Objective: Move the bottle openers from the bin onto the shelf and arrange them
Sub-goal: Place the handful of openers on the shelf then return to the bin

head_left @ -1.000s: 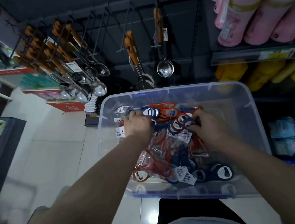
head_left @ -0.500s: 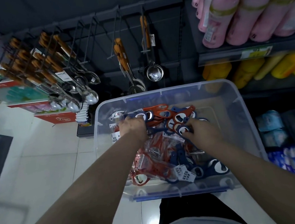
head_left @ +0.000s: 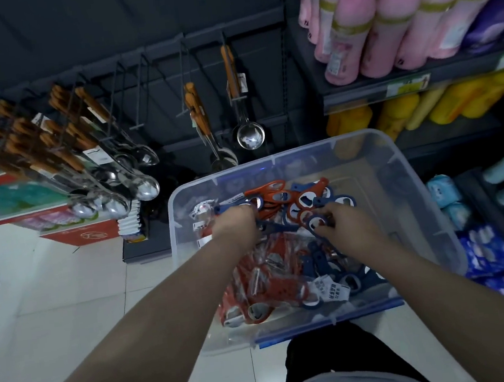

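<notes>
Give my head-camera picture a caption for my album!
Left hand and right hand grip openers inside a clear bin.

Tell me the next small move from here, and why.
Probably lift both hands straight up out of the bin. The left hand and right hand each grip bottle openers from the loose pile, so the picking looks done. The bare hooks on the rack just beyond the bin's far rim seem the likely place to hang them.

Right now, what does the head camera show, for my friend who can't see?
The left hand and right hand each grip bottle openers, orange and blue, inside a clear bin. Ladles hang behind it.
</notes>
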A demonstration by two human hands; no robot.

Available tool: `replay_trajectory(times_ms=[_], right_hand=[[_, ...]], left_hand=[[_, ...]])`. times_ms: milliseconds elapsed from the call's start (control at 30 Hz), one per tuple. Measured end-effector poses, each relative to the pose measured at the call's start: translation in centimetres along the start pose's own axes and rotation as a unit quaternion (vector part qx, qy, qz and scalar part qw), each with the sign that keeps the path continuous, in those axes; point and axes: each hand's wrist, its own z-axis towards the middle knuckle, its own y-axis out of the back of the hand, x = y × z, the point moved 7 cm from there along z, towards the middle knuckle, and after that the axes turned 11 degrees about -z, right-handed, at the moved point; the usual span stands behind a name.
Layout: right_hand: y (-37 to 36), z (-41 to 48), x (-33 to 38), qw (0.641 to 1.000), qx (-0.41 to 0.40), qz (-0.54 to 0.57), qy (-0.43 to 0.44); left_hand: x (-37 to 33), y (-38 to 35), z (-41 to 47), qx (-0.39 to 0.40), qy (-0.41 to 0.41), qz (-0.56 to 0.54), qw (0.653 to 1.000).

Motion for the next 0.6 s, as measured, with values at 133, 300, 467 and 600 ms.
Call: replay_trajectory(times_ms=[133,300,467,600], right_hand=[[3.5,-1.7,-1.2,0.993,-0.105,0.046,-0.042],[9.4,-6.3,-6.0,0.964,-0.226,0.083,-0.113],[15.3,-12.2,-14.5,0.917,-0.329,0.071,-0.213],[19.1,-17.5,-22.2,0.881,-0.365,0.065,-0.293]], left_hand=[[-2.6,2.2,0.6,-0.076,-0.011,-0.266,0.961],[-11.9,1.8,1.2,-0.032,-0.052,-0.393,0.918],[-24.6,1.3,-0.7,0.039,-0.138,-0.431,0.891],[-34.2,0.3,-2.4,0.027,-0.205,-0.424,0.882]])
